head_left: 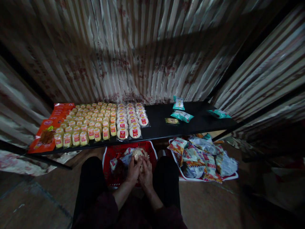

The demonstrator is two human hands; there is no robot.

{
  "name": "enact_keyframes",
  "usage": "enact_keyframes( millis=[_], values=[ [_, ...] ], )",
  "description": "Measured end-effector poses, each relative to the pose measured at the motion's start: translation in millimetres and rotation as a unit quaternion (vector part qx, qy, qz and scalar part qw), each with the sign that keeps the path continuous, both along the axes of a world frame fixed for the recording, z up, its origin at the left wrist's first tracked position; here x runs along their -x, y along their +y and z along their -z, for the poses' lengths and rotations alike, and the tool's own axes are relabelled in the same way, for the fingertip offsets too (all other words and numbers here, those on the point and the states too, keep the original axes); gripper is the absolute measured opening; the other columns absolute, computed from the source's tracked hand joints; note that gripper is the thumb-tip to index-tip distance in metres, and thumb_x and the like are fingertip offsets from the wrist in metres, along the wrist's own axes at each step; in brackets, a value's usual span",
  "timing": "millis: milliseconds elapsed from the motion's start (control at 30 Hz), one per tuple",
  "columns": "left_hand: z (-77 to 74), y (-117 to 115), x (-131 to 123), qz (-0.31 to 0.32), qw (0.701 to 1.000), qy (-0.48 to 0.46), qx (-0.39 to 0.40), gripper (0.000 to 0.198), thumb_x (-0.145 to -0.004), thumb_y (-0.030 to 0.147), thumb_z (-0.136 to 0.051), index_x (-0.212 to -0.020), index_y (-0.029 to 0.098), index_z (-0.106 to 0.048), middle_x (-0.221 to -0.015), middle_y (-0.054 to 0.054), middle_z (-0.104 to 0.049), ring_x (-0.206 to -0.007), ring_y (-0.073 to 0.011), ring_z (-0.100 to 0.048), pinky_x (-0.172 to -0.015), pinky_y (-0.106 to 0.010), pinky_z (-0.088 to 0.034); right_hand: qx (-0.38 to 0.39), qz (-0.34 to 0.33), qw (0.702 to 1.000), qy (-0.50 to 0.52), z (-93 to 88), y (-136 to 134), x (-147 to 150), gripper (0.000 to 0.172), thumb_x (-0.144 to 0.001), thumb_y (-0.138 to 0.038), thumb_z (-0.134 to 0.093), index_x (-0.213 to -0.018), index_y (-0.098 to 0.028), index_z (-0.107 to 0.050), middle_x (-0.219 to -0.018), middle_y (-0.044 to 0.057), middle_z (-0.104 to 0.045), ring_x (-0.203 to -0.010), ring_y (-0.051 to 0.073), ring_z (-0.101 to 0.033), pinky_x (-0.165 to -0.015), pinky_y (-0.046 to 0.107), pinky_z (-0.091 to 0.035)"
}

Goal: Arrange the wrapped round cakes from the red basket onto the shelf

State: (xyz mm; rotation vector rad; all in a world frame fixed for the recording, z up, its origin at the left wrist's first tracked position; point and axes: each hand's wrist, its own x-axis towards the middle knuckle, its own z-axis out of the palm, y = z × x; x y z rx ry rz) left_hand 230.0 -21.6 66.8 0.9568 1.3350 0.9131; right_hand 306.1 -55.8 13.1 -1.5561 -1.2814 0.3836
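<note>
My left hand (133, 170) and my right hand (145, 171) meet over a red basket (106, 167) between my knees. Both are closed around pale, round wrapped cakes (138, 154), perhaps a small stack; the exact number is hidden by my fingers. Similar round wrapped cakes (135, 132) with red labels stand in rows on the black shelf (157, 127) just ahead. To their left are many small yellow wrapped cakes (84, 138) in tight rows. Inside the basket, some wrapped packets (113, 163) show beside my left hand, partly in shadow.
Orange bags (46, 133) lie at the shelf's left end. Teal packets (182, 116) and one small yellowish packet (172, 121) rest on its right half. A white-rimmed basket (232, 176) heaped with snack bags (194, 154) stands right of my knee. Black posts frame the shelf.
</note>
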Motion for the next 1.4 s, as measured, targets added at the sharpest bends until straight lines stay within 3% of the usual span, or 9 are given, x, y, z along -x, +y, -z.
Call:
enact_keyframes(
  millis=[133,300,467,633,800,967,1067,1233,1400],
  values=[
    [8.1,4.7,6.8,-0.046,0.998,-0.018,0.033,0.031,-0.072,0.037,-0.062,-0.093,0.015,-0.061,-0.094,-0.009,-0.069,-0.093,-0.0219,-0.063,-0.083,-0.03,-0.046,-0.001,-0.022,0.999,-0.024,-5.8,-2.7,1.6,0.037,-0.083,-0.035,-0.054,-0.116,-0.022,-0.063,-0.116,0.011,-0.061,-0.11,0.025,-0.055,-0.096,0.046,-0.044],
    [13.1,7.0,14.1,-0.081,0.993,-0.061,0.067,0.027,-0.064,0.034,-0.067,-0.084,0.016,-0.064,-0.086,-0.006,-0.068,-0.085,-0.0202,-0.063,-0.076,-0.029,-0.047,0.021,0.015,1.0,0.015,-10.7,3.9,-8.6,0.036,-0.084,-0.04,-0.05,-0.112,-0.021,-0.064,-0.121,0.011,-0.061,-0.115,0.026,-0.053,-0.1,0.049,-0.04],
    [1.3,10.7,15.8,-0.075,0.982,-0.159,0.063,0.034,-0.059,0.034,-0.068,-0.087,0.015,-0.065,-0.077,-0.003,-0.067,-0.071,-0.017,-0.062,-0.067,-0.026,-0.046,0.059,0.002,0.991,0.118,-17.3,10.3,-14.0,0.04,-0.085,-0.042,-0.049,-0.117,-0.021,-0.062,-0.124,0.011,-0.06,-0.116,0.024,-0.055,-0.1,0.043,-0.043],
    [-15.5,17.7,17.1,-0.065,0.981,-0.171,0.064,0.036,-0.056,0.035,-0.07,-0.086,0.016,-0.066,-0.077,-0.004,-0.067,-0.067,-0.0161,-0.059,-0.063,-0.026,-0.044,0.057,-0.006,0.978,0.202,-25.4,16.2,-12.2,0.04,-0.082,-0.041,-0.053,-0.115,-0.02,-0.062,-0.12,0.011,-0.063,-0.107,0.022,-0.061,-0.091,0.038,-0.05],
    [-23.9,18.9,15.2,-0.062,0.976,-0.189,0.086,0.042,-0.053,0.035,-0.071,-0.09,0.016,-0.065,-0.08,-0.004,-0.067,-0.067,-0.0152,-0.06,-0.063,-0.025,-0.044,0.051,0.003,0.98,0.193,-31.7,17.7,-15.0,0.037,-0.082,-0.038,-0.053,-0.113,-0.02,-0.062,-0.114,0.01,-0.066,-0.097,0.021,-0.064,-0.085,0.036,-0.052],
    [-27.2,16.0,9.7,-0.032,0.984,-0.163,0.07,0.039,-0.057,0.039,-0.068,-0.087,0.016,-0.062,-0.077,-0.002,-0.064,-0.065,-0.0149,-0.058,-0.058,-0.024,-0.044,0.005,0.047,0.998,0.032,-35.6,15.6,-22.8,0.033,-0.082,-0.034,-0.051,-0.108,-0.02,-0.066,-0.114,0.011,-0.064,-0.109,0.024,-0.056,-0.098,0.045,-0.043],
    [-29.3,14.7,6.0,0.0,0.992,-0.118,0.032,0.033,-0.064,0.04,-0.063,-0.088,0.017,-0.061,-0.082,-0.003,-0.065,-0.072,-0.0159,-0.06,-0.06,-0.023,-0.045,-0.009,0.046,0.999,-0.021,-34.0,15.2,-25.1,0.03,-0.083,-0.031,-0.05,-0.104,-0.022,-0.068,-0.112,0.01,-0.065,-0.107,0.024,-0.056,-0.097,0.046,-0.043],
    [-35.2,11.4,2.3,0.05,0.998,-0.045,-0.02,0.03,-0.074,0.038,-0.057,-0.096,0.017,-0.059,-0.094,-0.007,-0.065,-0.085,-0.0188,-0.06,-0.07,-0.026,-0.047,-0.001,0.021,1.0,0.015,-31.7,11.1,-22.9,0.032,-0.087,-0.034,-0.044,-0.105,-0.022,-0.068,-0.112,0.01,-0.066,-0.108,0.023,-0.058,-0.097,0.044,-0.045],
    [-45.0,8.1,-0.6,0.09,0.995,-0.01,-0.048,0.022,-0.079,0.036,-0.053,-0.094,0.02,-0.056,-0.099,-0.007,-0.065,-0.093,-0.0197,-0.06,-0.083,-0.029,-0.045,0.042,-0.016,0.996,0.075,-41.9,1.0,-20.5,0.041,-0.09,-0.043,-0.042,-0.121,-0.022,-0.06,-0.126,0.01,-0.06,-0.12,0.024,-0.053,-0.104,0.044,-0.04]
  ],
)
